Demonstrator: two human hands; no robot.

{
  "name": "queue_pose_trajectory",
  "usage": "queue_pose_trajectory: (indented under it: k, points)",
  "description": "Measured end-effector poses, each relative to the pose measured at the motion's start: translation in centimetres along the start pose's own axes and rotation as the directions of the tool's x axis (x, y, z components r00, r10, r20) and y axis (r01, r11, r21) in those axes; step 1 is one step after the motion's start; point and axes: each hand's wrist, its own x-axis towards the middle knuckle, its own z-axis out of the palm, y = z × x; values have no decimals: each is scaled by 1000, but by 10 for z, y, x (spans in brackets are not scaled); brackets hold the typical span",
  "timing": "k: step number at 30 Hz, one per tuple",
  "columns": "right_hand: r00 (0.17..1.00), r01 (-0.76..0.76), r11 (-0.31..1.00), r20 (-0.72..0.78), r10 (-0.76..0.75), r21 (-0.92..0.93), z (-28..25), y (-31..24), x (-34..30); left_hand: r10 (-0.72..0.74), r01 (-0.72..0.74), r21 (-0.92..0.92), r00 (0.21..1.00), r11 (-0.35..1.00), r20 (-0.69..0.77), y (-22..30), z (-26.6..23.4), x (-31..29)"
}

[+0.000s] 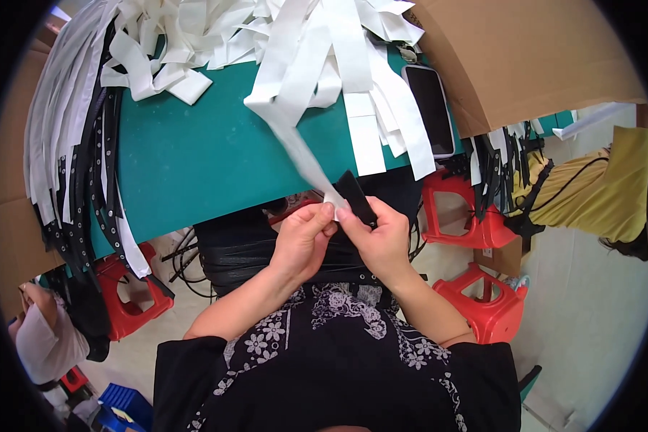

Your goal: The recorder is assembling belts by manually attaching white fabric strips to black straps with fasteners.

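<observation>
Both of my hands meet just in front of the table's near edge, at the end of a white strip [301,155] that runs down from the pile. My left hand [300,237] pinches that end between thumb and fingers. Against it press the thumb and fingers of my right hand [381,236], which also has a short flat black strap [356,197] in its grip. The strap's free end sticks up past my fingers. Its lower part is hidden behind the hand. Across my lap lie several black straps [230,252], some with metal eyelets.
White strips [191,32] are heaped on the green table [194,158]. Eyeleted black straps [97,173] and white strips hang over its left side. A phone [430,108] lies beside a cardboard box [533,57]. Red stools [486,302] stand around. Other people sit nearby, one in yellow [590,194].
</observation>
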Motion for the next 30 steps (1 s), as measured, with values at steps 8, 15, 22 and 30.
queue_pose_trajectory:
  k: [8,15,22,30]
  points:
    - [813,-540,785,429,394,303,-6,0,16,-113,112,14,990,994,80,33,-19,-4]
    - [756,-605,712,537,374,356,5,3,25,-100,66,364,992,929,75,48,-21,7]
    - [842,-500,759,439,314,417,11,-9,31,67,-61,382,998,922,-3,47,8,6]
    - [884,-405,882,350,310,242,11,-5,28,11,-24,401,999,916,34,49,1,14]
